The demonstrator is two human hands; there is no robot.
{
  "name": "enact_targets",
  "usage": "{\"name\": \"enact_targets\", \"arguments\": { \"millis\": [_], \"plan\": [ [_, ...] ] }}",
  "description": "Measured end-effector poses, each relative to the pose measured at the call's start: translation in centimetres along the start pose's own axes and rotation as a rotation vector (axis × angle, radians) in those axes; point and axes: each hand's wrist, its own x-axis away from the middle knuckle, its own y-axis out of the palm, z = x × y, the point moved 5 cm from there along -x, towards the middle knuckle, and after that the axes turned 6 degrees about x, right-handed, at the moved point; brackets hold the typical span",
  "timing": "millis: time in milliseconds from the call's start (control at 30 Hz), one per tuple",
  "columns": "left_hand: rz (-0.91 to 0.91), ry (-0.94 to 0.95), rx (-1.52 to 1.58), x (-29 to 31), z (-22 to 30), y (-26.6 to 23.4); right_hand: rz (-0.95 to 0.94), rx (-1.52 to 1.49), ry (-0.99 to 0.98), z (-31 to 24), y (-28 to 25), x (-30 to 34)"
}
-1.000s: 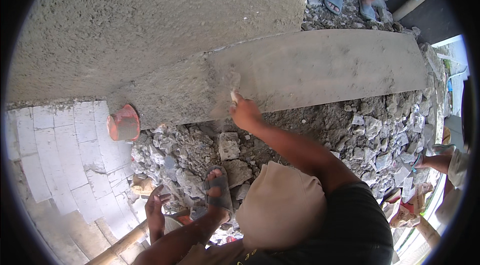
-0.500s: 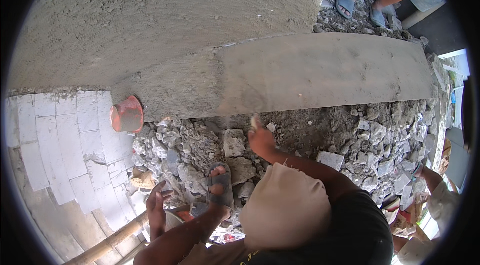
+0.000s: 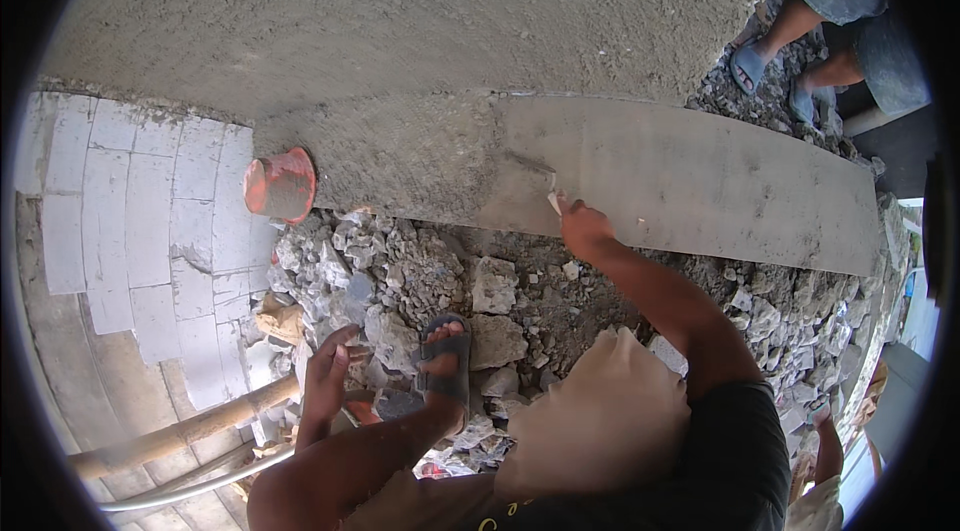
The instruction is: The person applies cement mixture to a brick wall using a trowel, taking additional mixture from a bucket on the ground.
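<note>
My right hand (image 3: 585,231) is closed around the pale handle of a trowel (image 3: 533,166). The trowel's thin blade lies against a band of grey mortar (image 3: 680,171), where a smoother stretch on the right meets a rougher one on the left. Low on the left, over my bent leg, my left hand (image 3: 328,366) is raised with its fingers apart and nothing visible in it. Beyond it, a mortar-smeared red bucket (image 3: 282,185) rests beside the left end of the rough band.
Broken concrete rubble (image 3: 395,266) runs along the band's near edge, under my sandalled foot (image 3: 445,361). White blocks (image 3: 150,211) and a bamboo pole (image 3: 190,426) are on the left. Another person's sandalled feet (image 3: 750,66) stand at the upper right; another person's arm (image 3: 828,446) shows lower right.
My right hand has moved up with the trowel, from the band's near edge onto its surface. The whole view has shifted and tilted. My left hand stays open near my leg.
</note>
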Motion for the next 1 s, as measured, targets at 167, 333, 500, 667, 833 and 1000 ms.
{"name": "enact_targets", "arguments": {
  "millis": [167, 333, 500, 667, 833, 1000],
  "plan": [
    [-0.056, 0.055, 0.041, -4.3, 1.6, 1.1, 0.073, -0.402, 0.146, 4.8, -0.1, 3.2],
    [-0.166, 0.135, 0.09, -8.2, 3.4, 2.6, 0.029, -0.434, 0.172, 6.2, -4.3, 5.2],
    [-0.112, 0.072, 0.193, -13.6, -1.4, -0.5, -0.16, -0.751, 0.203, 6.0, -13.5, 11.1],
    [0.184, -0.16, 0.393, -23.3, -12.6, -9.5, -0.121, -0.704, 0.451, 8.7, -20.1, 18.9],
    [0.345, -0.172, 0.616, -35.0, -20.1, -9.4, -0.054, -0.507, 0.739, 15.9, -21.8, 29.3],
    [0.577, -0.092, 0.367, -41.8, -30.1, -16.3, -0.21, -0.217, 0.589, 24.7, -18.2, 32.0]
  ]
}}
